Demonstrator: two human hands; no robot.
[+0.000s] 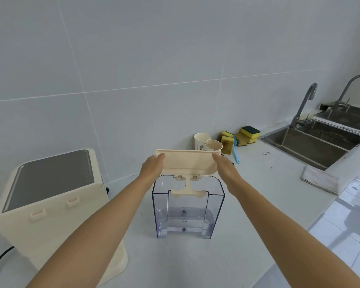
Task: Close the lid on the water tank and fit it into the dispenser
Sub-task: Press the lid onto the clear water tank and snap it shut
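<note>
Left hand (152,166) and right hand (226,168) each grip an end of the cream lid (188,161), tilted up on its hinge above the tank. Left of them the cream dispenser (54,204) sits on the white counter (175,262); the clear water tank (187,208) stands upright beside it, a little water at the bottom.

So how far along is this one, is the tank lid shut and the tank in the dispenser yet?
Neither yet. Done: nothing visibly finished; the clear water tank stands on the counter with a little water in it. In hand: the left hand and right hand grip the ends of the cream hinged lid, which stands raised open. Left: lower the lid shut, then fit the tank into the cream dispenser beside it.
</note>
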